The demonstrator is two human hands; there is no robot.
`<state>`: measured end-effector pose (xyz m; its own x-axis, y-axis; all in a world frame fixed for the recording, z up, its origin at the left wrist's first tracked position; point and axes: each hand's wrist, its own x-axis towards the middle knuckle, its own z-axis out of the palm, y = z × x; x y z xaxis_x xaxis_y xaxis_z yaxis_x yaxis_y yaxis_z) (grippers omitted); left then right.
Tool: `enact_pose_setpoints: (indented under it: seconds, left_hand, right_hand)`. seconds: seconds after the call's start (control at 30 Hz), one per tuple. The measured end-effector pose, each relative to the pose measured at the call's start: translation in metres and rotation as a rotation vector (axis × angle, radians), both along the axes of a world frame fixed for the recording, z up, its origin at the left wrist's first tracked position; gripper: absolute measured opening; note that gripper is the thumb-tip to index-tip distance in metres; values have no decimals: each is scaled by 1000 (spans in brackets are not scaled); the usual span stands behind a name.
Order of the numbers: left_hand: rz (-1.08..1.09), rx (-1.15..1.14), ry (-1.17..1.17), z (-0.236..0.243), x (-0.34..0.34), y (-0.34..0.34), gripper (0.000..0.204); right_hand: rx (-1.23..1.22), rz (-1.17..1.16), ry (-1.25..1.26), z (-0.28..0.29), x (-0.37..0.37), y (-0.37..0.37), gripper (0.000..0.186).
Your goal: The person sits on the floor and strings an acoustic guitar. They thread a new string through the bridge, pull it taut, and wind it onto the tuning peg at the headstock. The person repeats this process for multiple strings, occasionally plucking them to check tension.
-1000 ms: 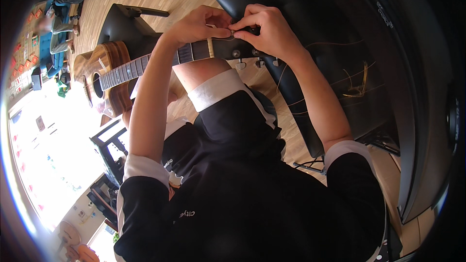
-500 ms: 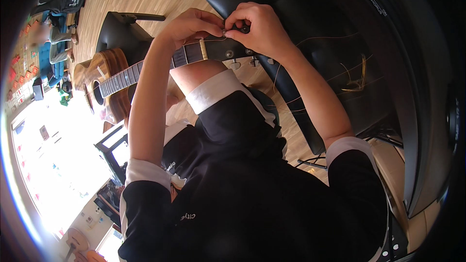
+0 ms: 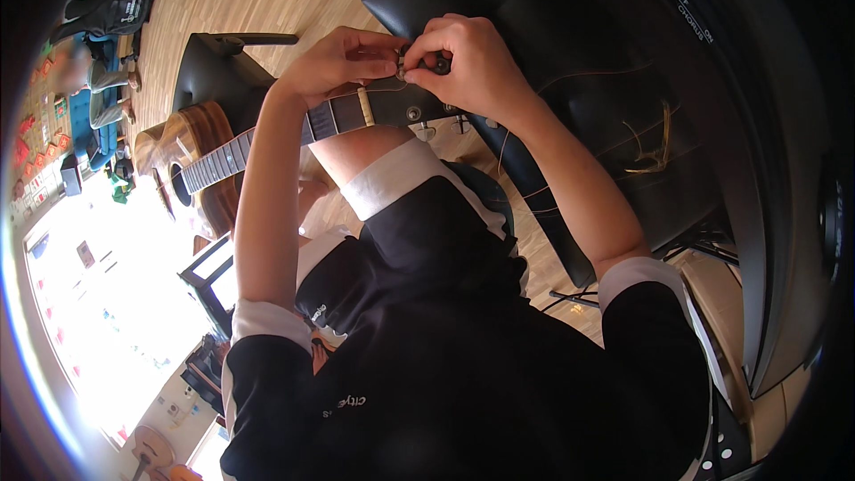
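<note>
An acoustic guitar lies with its wooden body (image 3: 207,138) at the left and its neck across my thigh. Both my hands meet at the far edge of its dark headstock (image 3: 389,109). My left hand (image 3: 343,61) is closed, thumb and fingers pinched around something hidden at the tips. My right hand (image 3: 472,62) pinches a small dark piece (image 3: 439,63) with a rounded end, touching the left fingertips. A thin copper-coloured string (image 3: 385,89) runs below the fingers, near the pale nut (image 3: 366,107). Silver tuning pegs (image 3: 425,132) stick out from the near edge.
A black padded seat (image 3: 614,71) lies under the right forearm, with loose strings and a yellowish string tangle (image 3: 657,156) on it. Another black chair (image 3: 218,67) stands behind the guitar. Black equipment (image 3: 712,62) rises at the right. A person (image 3: 102,85) sits far left.
Both hands have shifted slightly left and nearer, still together. The headstock has dropped a little nearer to me. The pinch of each hand continues.
</note>
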<state>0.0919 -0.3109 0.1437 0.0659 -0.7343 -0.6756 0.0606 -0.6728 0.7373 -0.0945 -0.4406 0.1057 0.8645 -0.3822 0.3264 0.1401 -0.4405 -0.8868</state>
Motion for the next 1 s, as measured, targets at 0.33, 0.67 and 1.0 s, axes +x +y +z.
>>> enact_pose_setpoints:
  seconds: [0.33, 0.67, 1.0]
  left_hand:
    - [-52, -66, -161, -5, -6, -1, 38]
    - [-73, 32, -291, 15, -16, -9, 43]
    - [-56, -99, -110, 2, -11, -1, 37]
  right_hand:
    - [16, -17, 66, 7, -2, 2, 11]
    - [-33, 14, 31, 0, -2, 1, 12]
    - [-71, 25, -34, -1, -1, 3, 17]
